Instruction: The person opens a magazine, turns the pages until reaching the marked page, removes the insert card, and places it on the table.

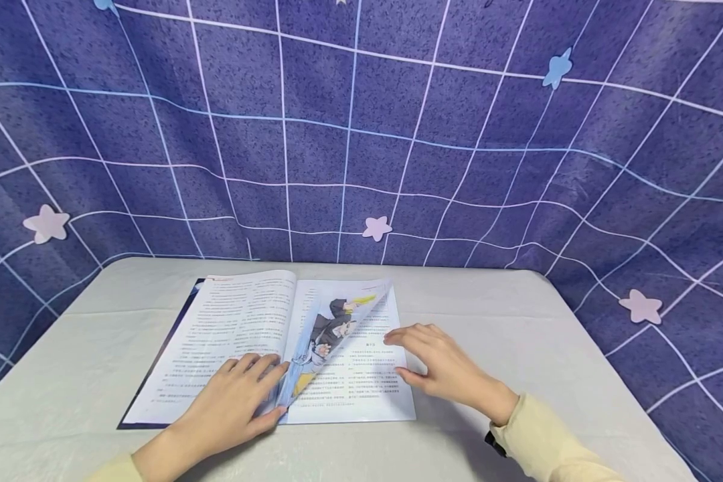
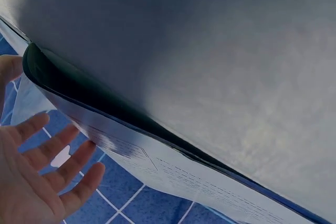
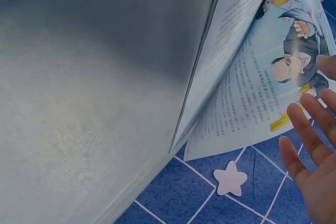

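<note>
An open magazine [image 1: 373, 395] lies on the table, with columns of print on both sides. One leaf [image 1: 328, 335] stands partly lifted off the right side, curling over toward the spine and showing a colour drawing of figures in dark and yellow clothes. My left hand [image 1: 235, 402] rests on the lower part of the left page [image 1: 229, 321], fingers spread, its thumb reaching the bottom edge by the spine. Over the right page's outer edge hangs my right hand [image 1: 442, 365], fingers loosely bent and holding nothing. In the right wrist view the raised leaf [image 3: 294, 40] passes close to the fingertips.
A pale cloth covers the table [image 1: 488, 308]. Behind and beside it hangs a blue curtain [image 1: 313, 154] with a white grid and stars. A dark cover edge [image 1: 156, 365] shows along the magazine's left side.
</note>
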A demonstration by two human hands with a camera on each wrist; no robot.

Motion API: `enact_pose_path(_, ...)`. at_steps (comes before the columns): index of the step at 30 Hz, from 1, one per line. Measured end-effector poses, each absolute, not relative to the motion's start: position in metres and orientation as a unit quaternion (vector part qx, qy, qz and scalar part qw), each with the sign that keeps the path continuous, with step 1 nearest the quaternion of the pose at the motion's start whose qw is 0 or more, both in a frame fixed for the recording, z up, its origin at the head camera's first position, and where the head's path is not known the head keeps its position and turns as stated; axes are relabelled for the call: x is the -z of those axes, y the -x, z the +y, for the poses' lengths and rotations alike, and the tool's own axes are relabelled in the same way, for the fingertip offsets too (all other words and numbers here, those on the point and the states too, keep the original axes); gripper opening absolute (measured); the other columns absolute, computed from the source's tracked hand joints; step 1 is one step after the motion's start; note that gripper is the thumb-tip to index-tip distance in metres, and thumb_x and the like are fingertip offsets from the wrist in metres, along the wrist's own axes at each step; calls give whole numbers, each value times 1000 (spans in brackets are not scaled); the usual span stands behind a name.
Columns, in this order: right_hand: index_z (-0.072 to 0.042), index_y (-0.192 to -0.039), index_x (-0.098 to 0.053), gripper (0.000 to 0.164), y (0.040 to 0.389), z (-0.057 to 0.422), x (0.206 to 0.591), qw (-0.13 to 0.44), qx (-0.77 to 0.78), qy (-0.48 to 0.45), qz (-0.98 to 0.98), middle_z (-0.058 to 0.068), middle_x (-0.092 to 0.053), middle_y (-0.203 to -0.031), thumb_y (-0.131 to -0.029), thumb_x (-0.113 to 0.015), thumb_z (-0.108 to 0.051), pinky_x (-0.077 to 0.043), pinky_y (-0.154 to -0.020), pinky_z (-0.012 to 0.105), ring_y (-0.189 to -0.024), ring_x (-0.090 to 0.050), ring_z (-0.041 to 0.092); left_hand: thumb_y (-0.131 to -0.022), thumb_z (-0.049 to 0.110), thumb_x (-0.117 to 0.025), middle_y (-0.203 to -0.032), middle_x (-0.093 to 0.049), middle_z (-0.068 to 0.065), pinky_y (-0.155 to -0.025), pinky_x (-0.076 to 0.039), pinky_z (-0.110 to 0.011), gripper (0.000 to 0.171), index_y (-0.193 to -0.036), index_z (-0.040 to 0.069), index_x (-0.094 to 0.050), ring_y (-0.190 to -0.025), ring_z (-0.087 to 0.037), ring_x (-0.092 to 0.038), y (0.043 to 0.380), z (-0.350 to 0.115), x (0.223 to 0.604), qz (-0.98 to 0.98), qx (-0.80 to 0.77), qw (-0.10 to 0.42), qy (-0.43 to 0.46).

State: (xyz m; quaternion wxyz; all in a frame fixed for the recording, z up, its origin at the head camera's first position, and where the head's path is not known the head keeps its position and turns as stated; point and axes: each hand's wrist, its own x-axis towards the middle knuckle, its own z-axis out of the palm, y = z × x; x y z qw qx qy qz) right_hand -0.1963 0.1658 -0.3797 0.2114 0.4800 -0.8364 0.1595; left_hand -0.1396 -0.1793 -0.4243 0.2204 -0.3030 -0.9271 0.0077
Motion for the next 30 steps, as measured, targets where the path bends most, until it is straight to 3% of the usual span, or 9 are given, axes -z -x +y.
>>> enact_pose_path(18,-13,-111,-58,41,189,165,391,171,-125,-491,-845,-3,-62,-112,-74,-70,-25,-44,-88,32,-104,-57,14,-69,54,-66,-128,-50,-14,-89,-39,-47,85,-134,5,-42,-112,-32,-48,140,-178,422,-919,33,260,293)
enact_pose_path(30,-15,-109,-59,38,185,164,398,128,-115,-484,-858,-5,-62,-110,-75,-71,-27,-45,-86,30,-101,-57,11,-64,57,-66,-148,-25,-16,-99,-26,-48,105,-145,7,-23,-125,-36,-33,139,-178,421,-927,47,257,268)
